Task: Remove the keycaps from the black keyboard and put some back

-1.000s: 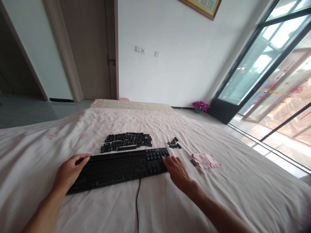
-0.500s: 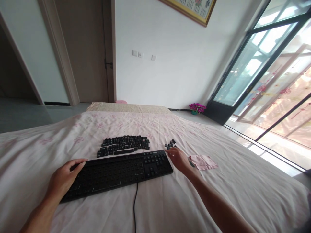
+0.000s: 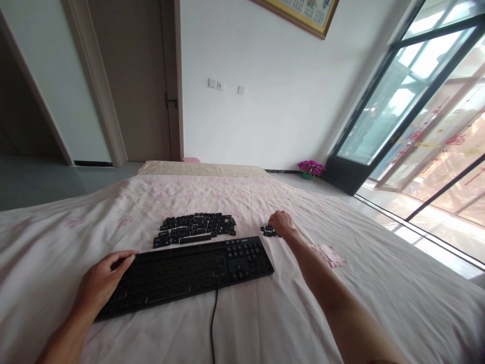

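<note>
A black keyboard [image 3: 182,275] lies on the bed, its main key area stripped of keycaps while the number pad at its right end still has them. My left hand [image 3: 104,275] grips the keyboard's upper left edge between thumb and fingers. Beyond the keyboard, loose black keycaps [image 3: 199,225] lie in rough rows, with a long space bar [image 3: 195,239] in front. My right hand [image 3: 282,222] is lowered over a small group of keycaps [image 3: 269,231] right of the keyboard, fingers drawn together; what they hold is hidden.
The bed is covered by a pale pink flowered sheet [image 3: 341,313]. A folded pink cloth [image 3: 330,255] lies beside my right forearm. The keyboard's cable [image 3: 212,323] runs toward me. A pot of purple flowers [image 3: 310,168] stands on the floor near the glass door [image 3: 379,116].
My right hand has moved from the keyboard's upper right corner away and to the right, onto the small keycap group. My left hand keeps its hold on the keyboard.
</note>
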The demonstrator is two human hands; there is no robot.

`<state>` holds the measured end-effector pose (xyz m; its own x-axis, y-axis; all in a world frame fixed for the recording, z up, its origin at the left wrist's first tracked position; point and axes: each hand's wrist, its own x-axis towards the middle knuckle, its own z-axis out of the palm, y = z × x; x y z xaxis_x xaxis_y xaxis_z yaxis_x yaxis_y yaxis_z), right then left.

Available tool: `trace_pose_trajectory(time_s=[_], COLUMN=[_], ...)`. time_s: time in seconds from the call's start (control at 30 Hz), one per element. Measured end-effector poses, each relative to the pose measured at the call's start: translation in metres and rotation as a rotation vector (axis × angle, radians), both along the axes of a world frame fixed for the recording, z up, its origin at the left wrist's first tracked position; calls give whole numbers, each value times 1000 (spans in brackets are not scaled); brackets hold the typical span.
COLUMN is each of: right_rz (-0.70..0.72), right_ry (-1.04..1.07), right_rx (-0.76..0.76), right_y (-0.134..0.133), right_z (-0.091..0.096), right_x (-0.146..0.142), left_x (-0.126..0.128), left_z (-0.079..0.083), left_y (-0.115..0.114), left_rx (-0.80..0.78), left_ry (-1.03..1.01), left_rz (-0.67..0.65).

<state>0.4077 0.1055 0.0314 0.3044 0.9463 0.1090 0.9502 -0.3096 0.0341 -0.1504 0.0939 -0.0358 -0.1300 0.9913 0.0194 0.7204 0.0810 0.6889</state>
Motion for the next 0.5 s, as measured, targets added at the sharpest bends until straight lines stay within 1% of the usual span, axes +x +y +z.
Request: trace_pose_trajectory(time_s=[0.13,0.23,0.4,0.5], right_rz=[29,83,197,234], right_ry=[28,67,110,106], right_rx=[5,7,-12,-21], right_y=[5,7,7,7], right_z=[5,8,0,-5], right_x=[-6,-22,-61,-75], left_x=[0,0,1,1], left_z=[0,0,3,3], left_y=[0,0,-2,-2], left_rx=[3,6,14,10], left_ry=[-6,-5,-1,-2], left_rz=[-6,-2,1,-4])
